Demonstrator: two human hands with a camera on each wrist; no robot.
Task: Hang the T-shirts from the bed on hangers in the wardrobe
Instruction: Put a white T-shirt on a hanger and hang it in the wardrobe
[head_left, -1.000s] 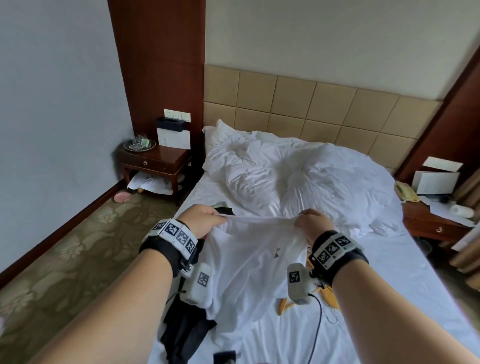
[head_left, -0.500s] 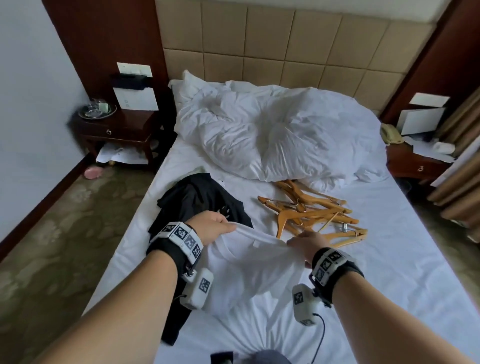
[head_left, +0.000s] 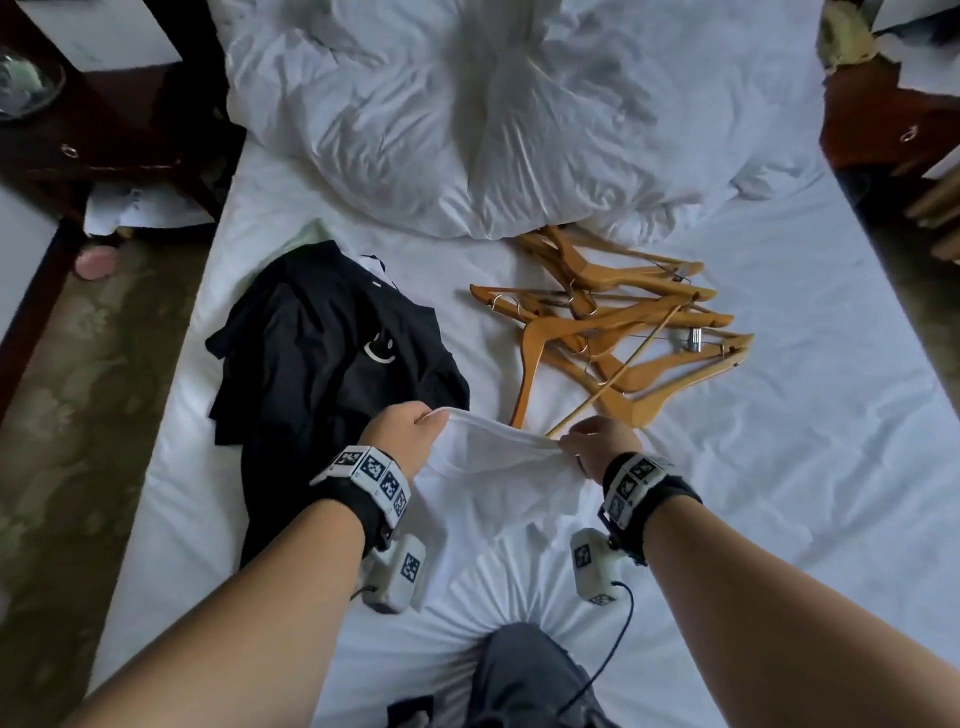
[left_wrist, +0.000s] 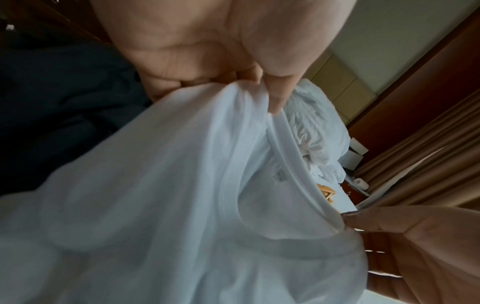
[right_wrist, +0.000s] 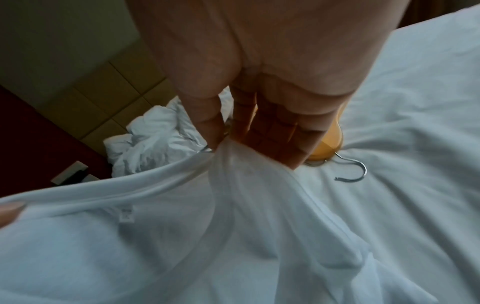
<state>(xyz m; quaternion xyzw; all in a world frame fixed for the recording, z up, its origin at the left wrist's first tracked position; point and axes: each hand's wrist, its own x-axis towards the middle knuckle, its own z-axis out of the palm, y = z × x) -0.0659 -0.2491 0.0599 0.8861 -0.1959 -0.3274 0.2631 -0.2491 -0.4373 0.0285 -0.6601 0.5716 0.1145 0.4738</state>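
Note:
A white T-shirt (head_left: 498, 478) is stretched between my hands low over the bed, its body sagging onto the sheet. My left hand (head_left: 410, 434) pinches the left shoulder by the collar (left_wrist: 283, 135). My right hand (head_left: 592, 447) pinches the right shoulder, thumb against fingers (right_wrist: 270, 139). The neck label (right_wrist: 127, 214) faces up inside the collar. A black T-shirt (head_left: 332, 353) with a smiley print lies crumpled on the bed to the left. A pile of several wooden hangers (head_left: 618, 332) lies just beyond my right hand. The wardrobe is out of view.
A rumpled white duvet (head_left: 467, 119) covers the head of the bed. Dark wooden nightstands stand at the left (head_left: 104, 135) and right (head_left: 893, 119). Patterned carpet (head_left: 88, 415) runs along the left side of the bed. My knee (head_left: 524, 670) presses the near edge of the sheet.
Both hands have lowered the white T-shirt toward the bed, and my head has tilted down. The hangers and the black T-shirt have come into full view.

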